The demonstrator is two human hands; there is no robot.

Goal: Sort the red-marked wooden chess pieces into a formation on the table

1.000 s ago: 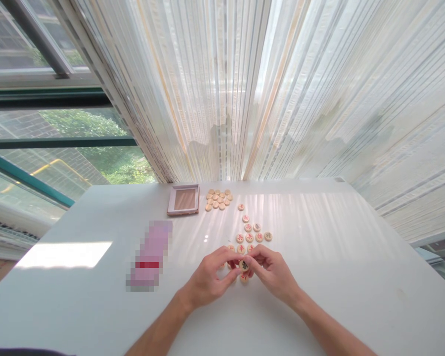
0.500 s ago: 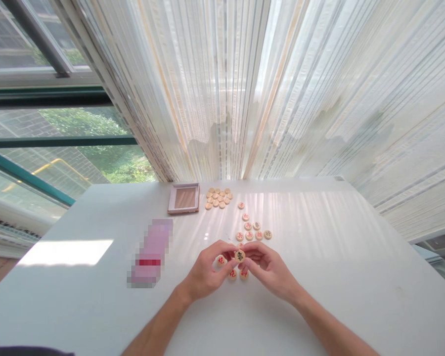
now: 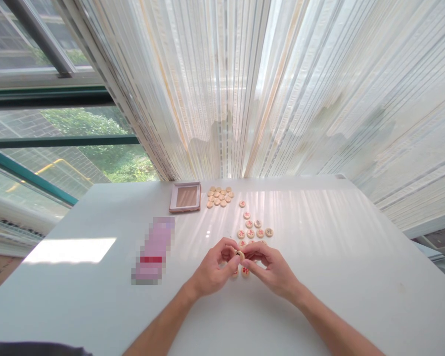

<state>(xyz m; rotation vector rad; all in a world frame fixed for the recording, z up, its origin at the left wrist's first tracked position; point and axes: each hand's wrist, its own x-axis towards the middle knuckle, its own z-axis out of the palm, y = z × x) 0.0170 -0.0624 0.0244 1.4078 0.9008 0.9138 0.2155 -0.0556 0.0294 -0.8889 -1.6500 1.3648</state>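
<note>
My left hand [image 3: 215, 269] and my right hand [image 3: 271, 267] meet over the middle of the white table [image 3: 319, 257]. Between their fingertips they pinch one round wooden chess piece [image 3: 240, 255], now turned on edge so its face is hard to see. Under the hands lie more chess pieces with red characters [image 3: 245, 271]. Just beyond the fingers sits a loose group of face-up pieces [image 3: 253, 226].
A cluster of blank-side-up wooden pieces [image 3: 219, 196] lies at the far edge beside a shallow pinkish box [image 3: 186, 196]. A blurred pink object [image 3: 154, 249] rests to the left. Striped curtains hang behind the table; a window is at left.
The piece held between both hands has turned from face-up, showing a dark character, to edge-on. The hands stayed in about the same spot.
</note>
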